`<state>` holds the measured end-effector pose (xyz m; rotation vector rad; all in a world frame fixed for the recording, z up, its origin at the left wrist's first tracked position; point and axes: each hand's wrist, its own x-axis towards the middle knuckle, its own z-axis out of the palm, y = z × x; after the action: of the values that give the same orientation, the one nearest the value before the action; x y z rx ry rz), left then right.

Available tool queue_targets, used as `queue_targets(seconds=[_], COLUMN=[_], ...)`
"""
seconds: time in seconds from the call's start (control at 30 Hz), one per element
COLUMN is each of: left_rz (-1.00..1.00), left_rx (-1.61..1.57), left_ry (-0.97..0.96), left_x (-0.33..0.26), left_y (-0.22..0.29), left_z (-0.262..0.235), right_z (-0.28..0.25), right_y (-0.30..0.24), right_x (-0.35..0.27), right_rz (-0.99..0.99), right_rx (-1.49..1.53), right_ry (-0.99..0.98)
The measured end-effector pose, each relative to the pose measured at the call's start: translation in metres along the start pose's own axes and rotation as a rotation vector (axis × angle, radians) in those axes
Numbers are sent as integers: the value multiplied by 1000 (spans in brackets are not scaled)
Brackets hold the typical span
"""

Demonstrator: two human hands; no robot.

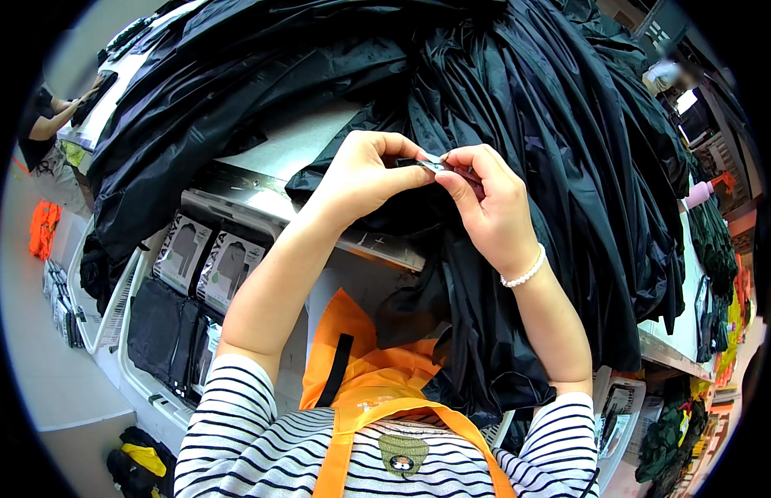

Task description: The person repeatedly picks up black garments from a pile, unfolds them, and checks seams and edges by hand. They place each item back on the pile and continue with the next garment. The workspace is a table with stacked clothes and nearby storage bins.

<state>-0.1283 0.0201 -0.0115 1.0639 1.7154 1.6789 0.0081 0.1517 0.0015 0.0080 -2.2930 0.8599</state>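
My left hand and my right hand meet at the middle of the view, both closed in a pinch. Between their fingertips is a small silvery-white piece; its kind is too small to make out. Beneath and around both hands spreads a large heap of shiny black fabric, gathered in long folds. Some of it hangs over the table's near edge toward my orange apron.
A white-topped table with a metal edge carries the fabric. Below its left side, a white crate holds packaged garments. Another person handles dark cloth at the far left. A pink bottle with an orange top stands at the right.
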Motion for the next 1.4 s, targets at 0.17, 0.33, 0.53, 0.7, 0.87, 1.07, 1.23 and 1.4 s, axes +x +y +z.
queue_targets(seconds=[0.17, 0.33, 0.53, 0.7, 0.87, 1.07, 1.23, 1.4], left_rz=[-21, 164, 178, 178, 418, 677, 463, 1400], left_rx=[20, 85, -14, -207, -271, 81, 92, 426], left_ry=[-27, -66, -363, -480, -575, -534, -365, -402], left_x=[-1, -7, -47, -93, -135, -95, -102, -109], left_y=[2, -7, -18, -14, -10, -59, -53, -3], left_z=[1, 7, 43, 81, 139, 239, 299, 143], right_z=[-2, -4, -5, -11, -20, -45, 46, 6], right_y=[4, 13, 73, 87, 90, 2, 14, 84], right_x=[-2, 3, 21, 26, 21, 70, 70, 21], right_rz=[2, 170, 329, 290, 302, 63, 38, 151], right_rx=[-37, 198, -121, -194, -184, -362, -469, -440], right_ry=[6, 139, 186, 194, 133, -270, -468, -246])
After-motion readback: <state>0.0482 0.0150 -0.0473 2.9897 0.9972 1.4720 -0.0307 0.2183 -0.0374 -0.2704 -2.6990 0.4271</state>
